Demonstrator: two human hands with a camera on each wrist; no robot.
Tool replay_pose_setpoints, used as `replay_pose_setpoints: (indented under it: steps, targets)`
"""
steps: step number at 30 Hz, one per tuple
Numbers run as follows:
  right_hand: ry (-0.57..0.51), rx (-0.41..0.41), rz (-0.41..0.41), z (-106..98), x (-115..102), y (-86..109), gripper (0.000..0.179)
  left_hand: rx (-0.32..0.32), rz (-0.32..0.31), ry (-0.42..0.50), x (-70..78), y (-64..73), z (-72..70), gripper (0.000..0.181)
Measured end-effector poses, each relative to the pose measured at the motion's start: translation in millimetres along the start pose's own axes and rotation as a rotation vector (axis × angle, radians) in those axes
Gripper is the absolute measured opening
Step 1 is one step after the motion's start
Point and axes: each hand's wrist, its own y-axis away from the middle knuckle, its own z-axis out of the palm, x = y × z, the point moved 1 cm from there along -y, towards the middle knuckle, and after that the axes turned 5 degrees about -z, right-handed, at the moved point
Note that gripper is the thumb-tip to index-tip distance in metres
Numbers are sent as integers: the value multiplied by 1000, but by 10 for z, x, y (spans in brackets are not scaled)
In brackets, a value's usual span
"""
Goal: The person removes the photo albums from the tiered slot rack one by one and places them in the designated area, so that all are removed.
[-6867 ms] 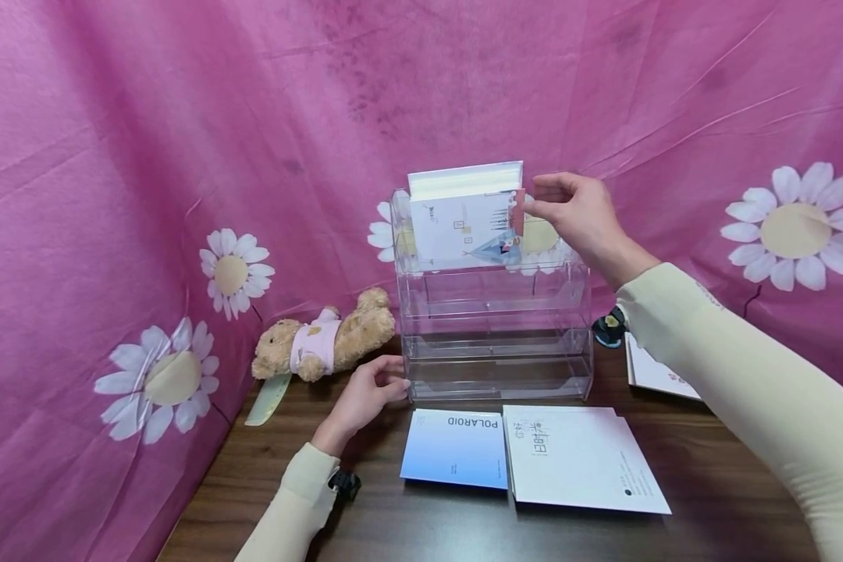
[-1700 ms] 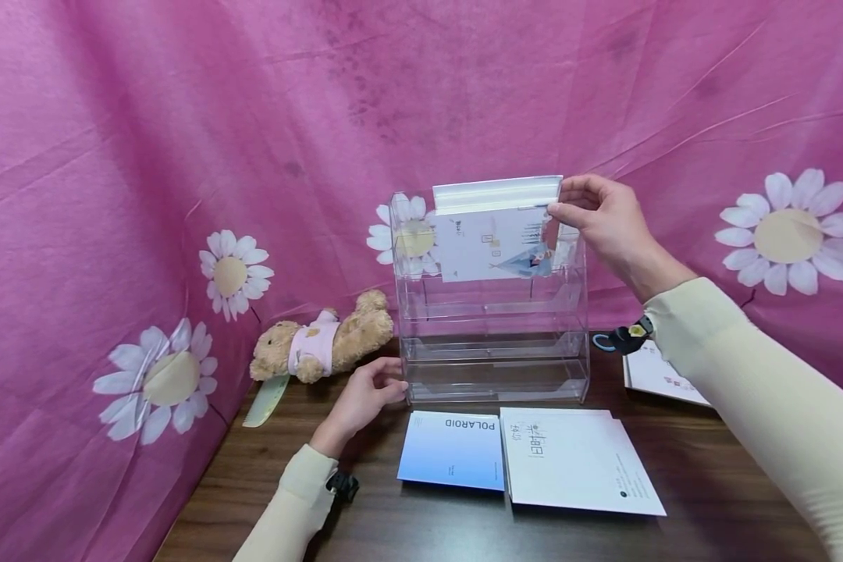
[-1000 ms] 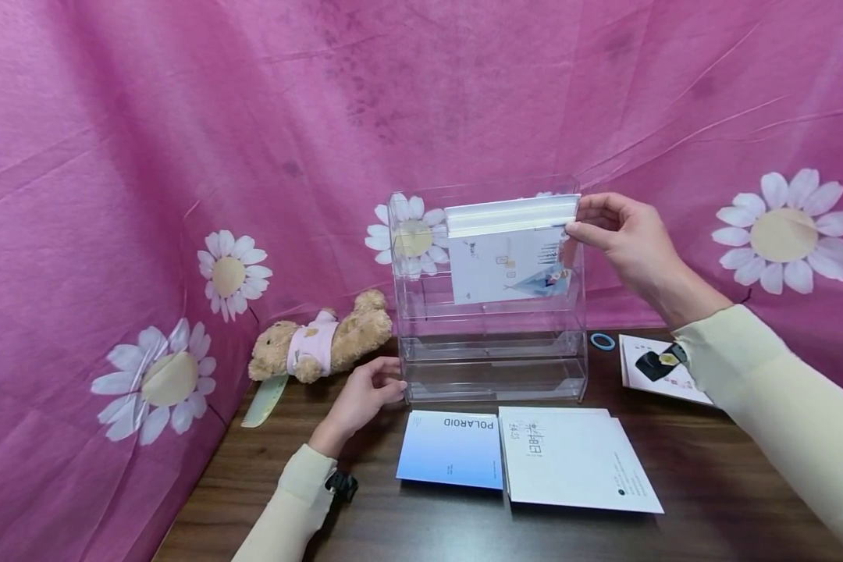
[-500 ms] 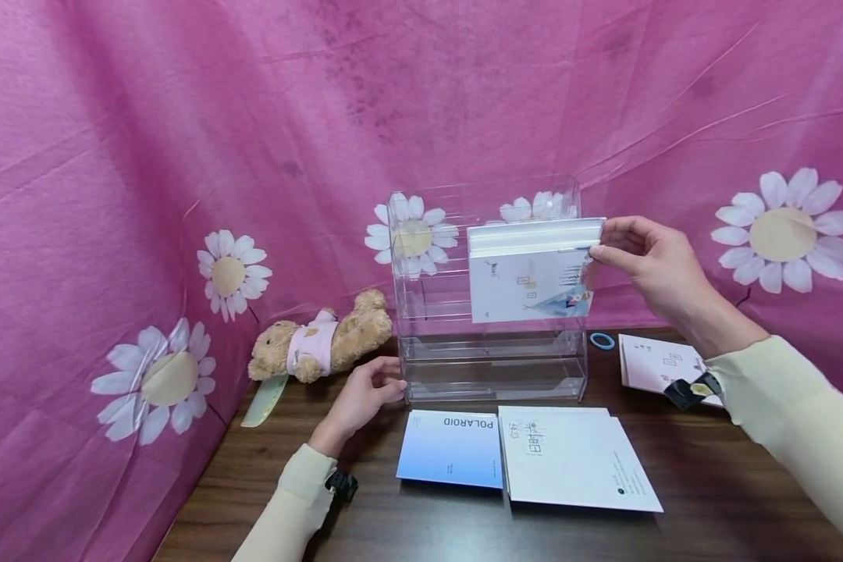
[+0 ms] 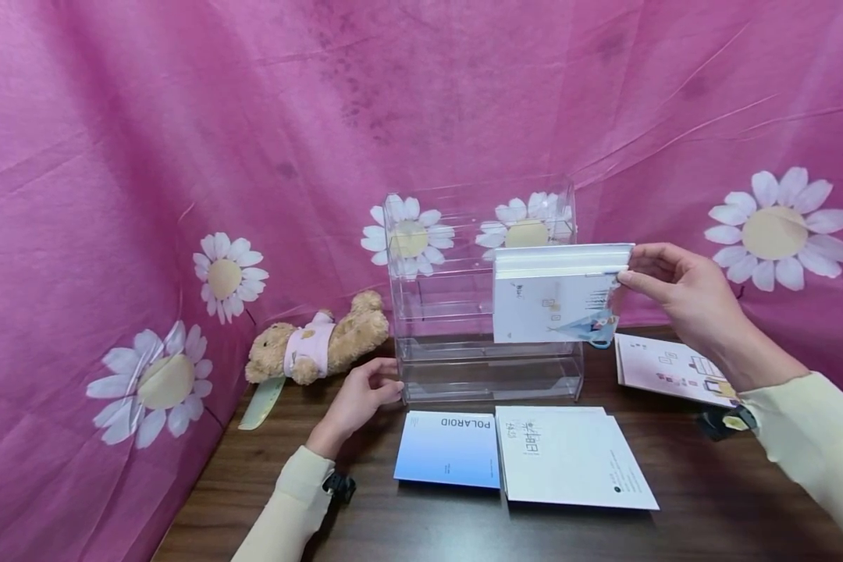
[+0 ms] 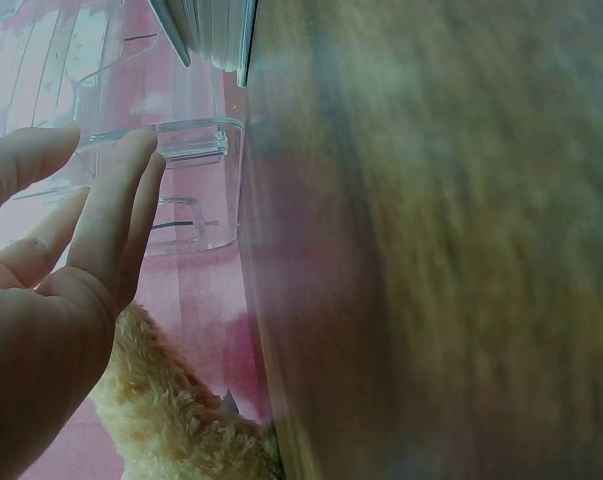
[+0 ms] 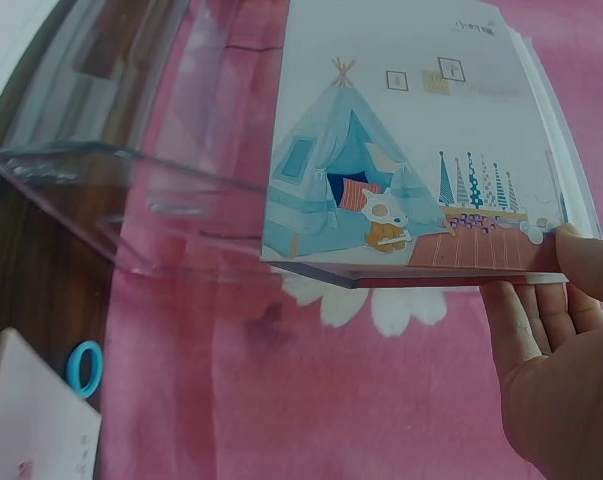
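My right hand [image 5: 695,304] pinches a small thick hardcover book [image 5: 551,308] by its right edge, thumb in front and fingers behind. Its white cover shows a blue teepee, clear in the right wrist view. The book is held in the air before the right side of a clear tiered acrylic rack [image 5: 492,382]. At the rack's lower left corner is my left hand [image 5: 357,396], fingertips against its side. In the left wrist view, those fingers [image 6: 106,220] are extended, wrapped round nothing. A blue POLAROID book [image 5: 448,451] and a white stack of books [image 5: 572,460] lie before the rack.
Left of the rack lies a teddy bear [image 5: 309,351] in a pink shirt, with a pale green flat strip [image 5: 262,403] beneath it. A pink-covered book [image 5: 663,367] rests at the right, near a blue ring [image 7: 84,368]. A pink daisy curtain [image 5: 288,117] hangs behind.
The right hand has carried the teepee book from the rack's top tier rightward and down, out in front of the rack. My left hand has stayed at the rack's corner.
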Motion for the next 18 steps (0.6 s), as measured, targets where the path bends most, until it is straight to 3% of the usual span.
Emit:
replay_pose_setpoints:
  steps: [8, 11, 18]
  targets:
    - [-159, -3, 7, -242, 102, 199, 31, 0, 0, 3, -4, -4, 10, 46]
    - [-113, 12, 20, -323, 109, 276, 30, 2, 2, 2, -3, -7, 11, 45]
    - [-142, -20, 90, -501, 153, 470, 22, 3, -14, 23, 16, 1, 12, 48]
